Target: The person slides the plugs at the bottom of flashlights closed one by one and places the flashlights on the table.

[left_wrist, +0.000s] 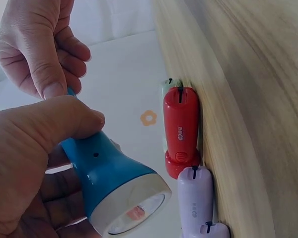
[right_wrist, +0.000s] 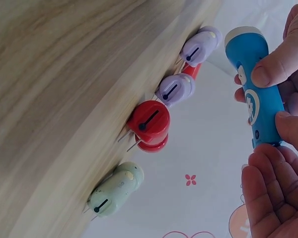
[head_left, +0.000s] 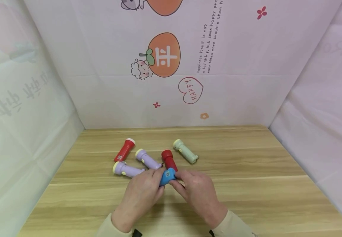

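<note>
A blue flashlight (head_left: pixel 167 176) with a white lens rim is held between both hands above the wooden table. My left hand (head_left: pixel 142 187) grips its barrel, the thumb lying along the body in the left wrist view. At the tail end, my right hand (head_left: pixel 198 191) pinches with thumb and fingertips. The lens end (left_wrist: pixel 134 208) points away from the right hand. Just beyond the hands lie a red flashlight (head_left: pixel 168 158) and two purple flashlights (head_left: pixel 148 160), one partly behind the left hand.
Another red flashlight (head_left: pixel 124 150) lies at the back left and a pale green one (head_left: pixel 185 151) at the back right. Thin metal prongs stick out from several flashlights in the right wrist view. White printed cloth (head_left: pixel 114 98) walls the table (head_left: pixel 262 184) at the back and sides.
</note>
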Motion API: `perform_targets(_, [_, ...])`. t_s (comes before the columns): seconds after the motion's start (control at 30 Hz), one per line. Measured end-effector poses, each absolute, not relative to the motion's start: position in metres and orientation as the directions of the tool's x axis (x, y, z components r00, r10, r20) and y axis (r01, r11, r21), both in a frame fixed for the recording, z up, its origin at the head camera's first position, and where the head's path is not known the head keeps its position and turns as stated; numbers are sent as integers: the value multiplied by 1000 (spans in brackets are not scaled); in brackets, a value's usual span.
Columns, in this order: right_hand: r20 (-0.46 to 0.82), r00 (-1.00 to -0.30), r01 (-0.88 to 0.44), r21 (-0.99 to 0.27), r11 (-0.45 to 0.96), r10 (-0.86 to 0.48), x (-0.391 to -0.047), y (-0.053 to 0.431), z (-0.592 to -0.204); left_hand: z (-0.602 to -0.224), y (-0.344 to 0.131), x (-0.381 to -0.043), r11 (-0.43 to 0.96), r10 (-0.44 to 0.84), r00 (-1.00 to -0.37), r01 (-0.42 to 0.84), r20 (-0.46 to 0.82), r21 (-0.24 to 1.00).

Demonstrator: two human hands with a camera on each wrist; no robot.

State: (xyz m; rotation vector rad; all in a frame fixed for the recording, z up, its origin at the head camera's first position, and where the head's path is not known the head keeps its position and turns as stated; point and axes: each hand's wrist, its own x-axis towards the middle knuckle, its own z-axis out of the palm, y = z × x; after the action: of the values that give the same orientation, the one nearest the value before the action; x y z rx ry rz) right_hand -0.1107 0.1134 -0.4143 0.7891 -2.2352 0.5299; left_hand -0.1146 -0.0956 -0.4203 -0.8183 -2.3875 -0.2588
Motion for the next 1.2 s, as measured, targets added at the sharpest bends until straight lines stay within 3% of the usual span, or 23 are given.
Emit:
perform_targets(0.4, [744, -539, -678, -105, 727, -395, -109, 111, -415, -418, -97, -115, 799, 495, -635, 601, 593, -23])
perform_targets(1.2, [712, -588, -669, -160, 726, -385, -107, 114, -414, -416, -106, -118, 811, 522, -628, 575, 577, -108])
